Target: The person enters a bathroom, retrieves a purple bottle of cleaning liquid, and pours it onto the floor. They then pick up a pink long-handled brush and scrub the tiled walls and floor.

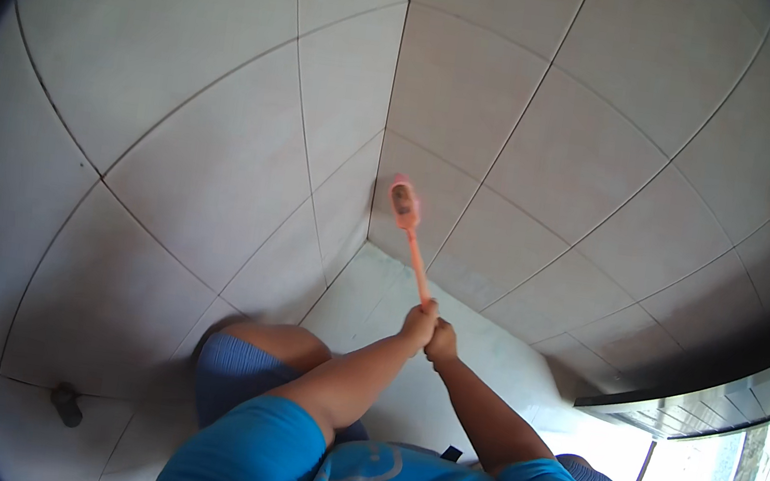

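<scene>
A long-handled orange-pink brush (417, 262) points up and away from me. Its oval head (404, 202) has a dark patch on the side facing me and a pink edge, slightly blurred. The head is close to the tiled wall just right of the corner; whether it touches the wall I cannot tell. My left hand (420, 325) is closed round the lower handle. Against it, slightly lower and to the right, my right hand (441, 341) is also closed, apparently on the handle's end, which the hands hide.
Large pale tiled walls meet in a corner, with the left wall (192, 157) and the right wall (591, 151) close by. Below lies a pale floor (369, 287). A dark-edged shelf or counter (703, 414) juts in at right, above a bright opening. A small dark fitting (67, 405) is low on the left.
</scene>
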The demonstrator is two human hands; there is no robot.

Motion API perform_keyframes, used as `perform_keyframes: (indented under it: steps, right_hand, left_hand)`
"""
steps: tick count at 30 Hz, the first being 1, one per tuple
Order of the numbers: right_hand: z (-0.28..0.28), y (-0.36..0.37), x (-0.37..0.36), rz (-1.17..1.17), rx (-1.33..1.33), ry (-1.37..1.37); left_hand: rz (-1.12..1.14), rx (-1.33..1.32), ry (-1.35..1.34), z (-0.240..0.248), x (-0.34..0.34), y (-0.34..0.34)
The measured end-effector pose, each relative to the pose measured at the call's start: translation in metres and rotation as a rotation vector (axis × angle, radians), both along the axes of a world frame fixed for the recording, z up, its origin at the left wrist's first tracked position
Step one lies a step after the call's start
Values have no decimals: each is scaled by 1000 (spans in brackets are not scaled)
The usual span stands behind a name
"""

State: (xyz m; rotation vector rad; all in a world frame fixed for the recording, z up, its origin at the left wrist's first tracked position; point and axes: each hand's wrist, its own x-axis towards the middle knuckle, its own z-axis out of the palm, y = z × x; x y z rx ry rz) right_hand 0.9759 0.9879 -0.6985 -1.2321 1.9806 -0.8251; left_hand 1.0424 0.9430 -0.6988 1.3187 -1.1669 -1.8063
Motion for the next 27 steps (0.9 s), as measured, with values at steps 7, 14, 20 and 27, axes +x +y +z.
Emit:
perform_keyframes:
  steps: [7,14,20,27]
  right_hand:
    - [51,123,-66,-233,133,-20]
    - [151,159,-67,57,181,-589]
    - [167,71,-54,75,86,-684]
    - [166,-16,-9,51,158,-744]
  left_hand:
    - [-91,178,354,43,-71,91]
    - [-165,431,537,112,-76,88]
    - [270,378,623,143,-54,9]
    - [433,360,574,124,-7,-80]
